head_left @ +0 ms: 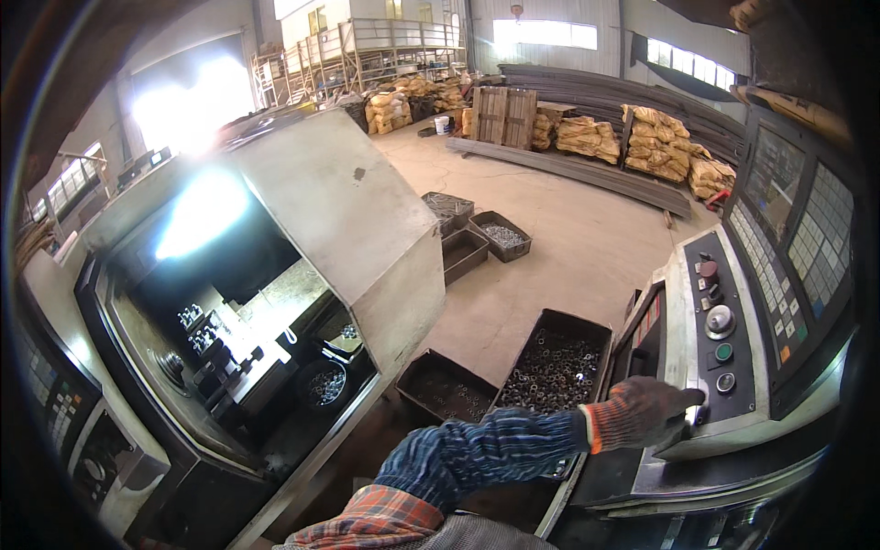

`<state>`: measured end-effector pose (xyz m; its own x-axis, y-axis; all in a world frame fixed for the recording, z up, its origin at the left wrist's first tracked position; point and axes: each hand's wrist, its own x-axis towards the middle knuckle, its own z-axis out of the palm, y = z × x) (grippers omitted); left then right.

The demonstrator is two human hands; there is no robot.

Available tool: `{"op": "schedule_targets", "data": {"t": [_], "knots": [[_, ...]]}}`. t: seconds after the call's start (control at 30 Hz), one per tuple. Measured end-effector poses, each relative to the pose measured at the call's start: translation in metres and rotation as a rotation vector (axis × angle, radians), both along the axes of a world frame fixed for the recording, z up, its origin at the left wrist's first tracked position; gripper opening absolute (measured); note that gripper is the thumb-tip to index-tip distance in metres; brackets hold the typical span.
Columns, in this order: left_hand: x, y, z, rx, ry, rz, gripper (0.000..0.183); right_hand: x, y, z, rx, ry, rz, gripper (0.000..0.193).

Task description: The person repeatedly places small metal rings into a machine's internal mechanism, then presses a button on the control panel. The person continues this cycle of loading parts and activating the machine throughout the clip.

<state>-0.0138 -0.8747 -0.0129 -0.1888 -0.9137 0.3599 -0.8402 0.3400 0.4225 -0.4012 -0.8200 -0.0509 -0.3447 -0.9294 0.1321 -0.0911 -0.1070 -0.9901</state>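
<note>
- Closest to the lens, an orange plaid sleeve [376,515] meets a blue patterned arm cover [486,449] running toward the right.
- The left hand [642,412], in a grey knitted glove with an orange cuff, rests at the lower edge of the control panel [741,394]; its fingers [689,398] bend over that edge, and I cannot tell whether they press or grip anything.
- The right hand is out of view.
- Just above the glove sit a green button [724,351] and a silver dial [720,320].
- Below the panel, beyond the forearm, a long bin [579,319] holds many small metal rings [553,367]; the bin beside it [431,362] has only a scattering.
- At left, under the pale machine hood [339,202], a round pan [346,371] contains shiny pieces.
- Work looks partway along: pieces lie in the pan and both near bins, but which are finished and which remain cannot be told.
</note>
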Motion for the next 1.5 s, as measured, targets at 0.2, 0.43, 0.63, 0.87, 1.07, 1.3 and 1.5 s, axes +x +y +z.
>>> {"op": "schedule_targets", "data": {"t": [0.2, 0.43, 0.63, 0.87, 1.07, 1.3, 1.5], "knots": [[0.101, 0.126, -0.053, -0.423, 0.240, 0.197, 0.056, 0.196, 0.015, 0.001, -0.146, -0.221, 0.478, 0.041], [0.210, 0.344, -0.035, -0.209, 0.916, 0.721, 0.041, 0.381, 0.065, 0.002, 0.263, -0.592, 1.217, 0.054], [0.215, 0.519, -0.033, -0.646, 1.053, 1.203, 0.040, 0.497, 0.150, 0.004, 0.119, -0.319, 1.474, 0.057], [0.150, 0.649, -0.031, -0.921, 0.780, 1.548, 0.042, 0.598, 0.252, -0.005, 0.257, -0.281, 1.804, 0.049], [0.090, 0.701, -0.034, -1.151, 0.365, 1.860, 0.043, 0.680, 0.326, -0.038, 0.771, -0.302, 2.063, 0.037], [0.077, 0.761, -0.037, -1.075, -0.119, 2.514, 0.045, 0.752, 0.392, -0.073, 1.219, -0.475, 2.245, 0.039], [0.094, 0.765, -0.042, -1.168, -0.046, 2.368, 0.048, 0.803, 0.440, -0.084, 1.429, -0.741, 2.456, 0.043]]}}
